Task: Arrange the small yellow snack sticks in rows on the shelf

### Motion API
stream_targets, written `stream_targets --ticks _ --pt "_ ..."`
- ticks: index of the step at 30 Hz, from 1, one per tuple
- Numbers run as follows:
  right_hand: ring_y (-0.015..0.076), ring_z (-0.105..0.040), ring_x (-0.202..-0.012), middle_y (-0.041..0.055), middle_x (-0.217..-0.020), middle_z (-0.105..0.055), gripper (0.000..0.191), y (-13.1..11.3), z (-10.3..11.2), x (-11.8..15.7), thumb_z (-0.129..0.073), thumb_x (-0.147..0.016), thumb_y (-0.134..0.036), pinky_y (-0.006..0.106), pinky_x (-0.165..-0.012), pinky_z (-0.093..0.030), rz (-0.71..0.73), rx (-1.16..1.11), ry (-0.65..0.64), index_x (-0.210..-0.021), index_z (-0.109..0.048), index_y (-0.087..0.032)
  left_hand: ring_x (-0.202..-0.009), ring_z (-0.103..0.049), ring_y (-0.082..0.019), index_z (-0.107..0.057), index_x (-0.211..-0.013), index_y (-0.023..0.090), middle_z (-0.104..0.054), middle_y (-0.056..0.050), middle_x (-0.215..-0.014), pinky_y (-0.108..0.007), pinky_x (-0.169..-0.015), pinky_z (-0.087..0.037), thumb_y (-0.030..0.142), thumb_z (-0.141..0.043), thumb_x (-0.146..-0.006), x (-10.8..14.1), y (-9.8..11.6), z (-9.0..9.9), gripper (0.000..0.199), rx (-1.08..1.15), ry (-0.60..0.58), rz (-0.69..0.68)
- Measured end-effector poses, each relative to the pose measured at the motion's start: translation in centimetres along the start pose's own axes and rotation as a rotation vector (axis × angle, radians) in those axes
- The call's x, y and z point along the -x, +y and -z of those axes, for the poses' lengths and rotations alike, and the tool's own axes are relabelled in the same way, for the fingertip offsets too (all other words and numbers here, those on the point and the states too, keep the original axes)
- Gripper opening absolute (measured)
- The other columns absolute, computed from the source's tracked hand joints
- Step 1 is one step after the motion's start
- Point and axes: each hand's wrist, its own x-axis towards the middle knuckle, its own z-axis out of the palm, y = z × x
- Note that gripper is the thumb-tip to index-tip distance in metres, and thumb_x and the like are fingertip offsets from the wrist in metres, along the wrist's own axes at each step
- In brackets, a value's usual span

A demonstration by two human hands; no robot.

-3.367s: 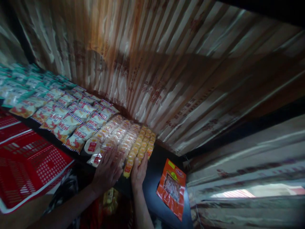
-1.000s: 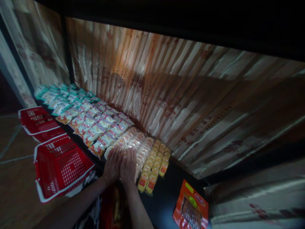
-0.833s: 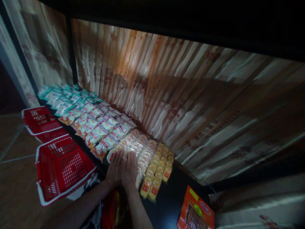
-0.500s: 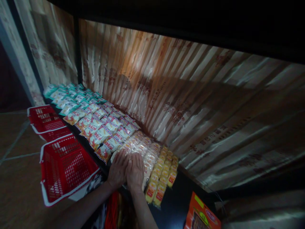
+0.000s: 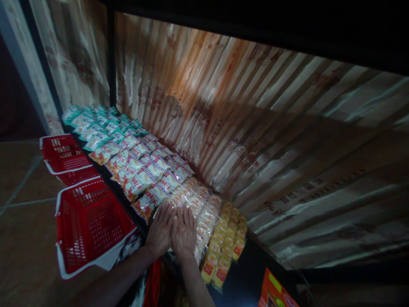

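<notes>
Both hands lie flat, side by side, on clear-wrapped packs (image 5: 207,219) with pale contents and red print. My left hand (image 5: 160,230) rests on the near left end of these packs, fingers stretched forward. Touching it on the right, my right hand (image 5: 184,232) lies palm down with its fingers extended. The hands hide part of the packs beneath them. To their left are rows of white bags with striped edges (image 5: 136,181). Yellow packs (image 5: 223,245) stand in rows to the right of the pale ones.
Green and white bags (image 5: 96,128) fill the shelf's far left end. Red baskets (image 5: 92,221) with white rims stand left of the black shelf (image 5: 246,273). An orange package (image 5: 276,290) lies at the lower right. Printed, pleated sheeting (image 5: 223,128) hangs behind.
The camera view has shifted slightly, so the shelf goods appear farther right. Both hands remain flat on the pale packs, with little visible movement.
</notes>
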Motion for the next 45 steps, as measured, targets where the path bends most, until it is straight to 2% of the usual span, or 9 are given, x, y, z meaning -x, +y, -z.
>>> stream_targets --ticks 10,13,15,18,23,27,33,39,45 --pt "0.0250 -0.035 -0.131 0.0115 -0.135 -0.049 0.041 -0.1 0.1 0.0 -0.032 -0.094 -0.028 0.045 -0.104 -0.029 -0.010 -0.008 0.012 -0.125 -0.054 -0.015 -0.137 -0.023 -0.025 -0.047 -0.127 0.016 -0.041 -0.012 -0.141 -0.049 -0.108 -0.031 0.018 -0.038 -0.087 -0.3 -0.5 1.6 0.041 0.126 0.090 0.082" --pt "0.0269 -0.034 -0.131 0.0148 -0.136 -0.047 0.042 -0.4 0.5 -0.1 -0.035 -0.093 -0.029 0.045 -0.104 -0.030 0.009 0.007 0.030 -0.126 -0.053 -0.011 -0.138 -0.019 -0.028 -0.047 -0.126 0.014 -0.035 -0.014 -0.144 -0.050 -0.109 -0.028 0.019 -0.041 -0.086 -0.2 -1.7 2.4 0.041 0.098 0.073 0.106" --pt "0.0282 -0.032 -0.132 0.0165 -0.136 -0.046 0.042 -1.1 0.8 -0.3 -0.038 -0.091 -0.029 0.046 -0.104 -0.030 0.032 0.009 0.051 -0.126 -0.053 -0.009 -0.138 -0.017 -0.029 -0.045 -0.127 0.012 -0.034 -0.016 -0.144 -0.052 -0.108 -0.028 0.020 -0.043 -0.086 0.1 -2.8 2.6 0.043 0.062 0.111 0.131" --pt "0.0276 -0.031 -0.133 0.0144 -0.138 -0.045 0.042 -2.6 0.9 -0.3 -0.040 -0.090 -0.026 0.046 -0.104 -0.030 0.060 -0.013 0.054 -0.128 -0.051 -0.012 -0.138 -0.017 -0.030 -0.036 -0.134 0.010 -0.033 -0.019 -0.144 -0.053 -0.107 -0.028 0.019 -0.042 -0.086 0.5 -4.4 2.6 0.049 0.046 0.157 0.205" --pt "0.0294 -0.034 -0.132 0.0166 -0.139 -0.042 0.044 -3.8 -0.1 0.1 -0.041 -0.089 -0.027 0.046 -0.102 -0.032 0.057 0.010 0.025 -0.131 -0.048 -0.013 -0.136 -0.026 -0.029 -0.021 -0.141 0.013 -0.034 -0.017 -0.144 -0.053 -0.104 -0.033 0.021 -0.041 -0.085 0.7 -5.8 2.5 0.060 0.052 0.192 0.255" --pt "0.0288 -0.034 -0.132 0.0153 -0.140 -0.041 0.047 -3.2 -1.0 0.5 -0.042 -0.089 -0.026 0.047 -0.103 -0.030 0.113 0.033 0.038 -0.135 -0.042 -0.016 -0.132 -0.033 -0.030 -0.023 -0.140 0.010 -0.039 -0.019 -0.140 -0.051 -0.103 -0.033 0.024 -0.043 -0.084 0.5 -6.5 2.3 0.061 0.038 0.186 0.268" --pt "0.0288 -0.035 -0.131 0.0151 -0.139 -0.042 0.048 -2.9 -1.4 0.6 -0.043 -0.088 -0.025 0.047 -0.103 -0.029 0.108 0.033 0.039 -0.135 -0.042 -0.016 -0.126 -0.040 -0.029 -0.029 -0.137 0.009 -0.046 -0.019 -0.133 -0.048 -0.101 -0.035 0.024 -0.042 -0.085 0.5 -7.0 1.4 0.055 0.061 0.159 0.296" --pt "0.0274 -0.035 -0.131 0.0141 -0.139 -0.043 0.049 -2.9 -1.1 0.6 -0.042 -0.088 -0.024 0.046 -0.103 -0.030 0.104 -0.003 0.050 -0.136 -0.041 -0.017 -0.114 -0.047 -0.028 -0.023 -0.139 0.013 -0.050 -0.017 -0.121 -0.047 -0.094 -0.041 0.022 -0.042 -0.087 0.0 -7.0 1.2 0.056 0.124 0.223 0.288" --pt "0.0269 -0.036 -0.130 0.0127 -0.138 -0.044 0.046 -3.2 -0.9 0.6 -0.044 -0.088 -0.024 0.045 -0.104 -0.029 0.073 -0.034 0.067 -0.133 -0.044 -0.018 -0.111 -0.046 -0.029 -0.019 -0.140 0.013 -0.048 -0.018 -0.120 -0.046 -0.089 -0.044 0.021 -0.040 -0.087 -1.1 -7.2 0.7 0.058 0.140 0.248 0.282"
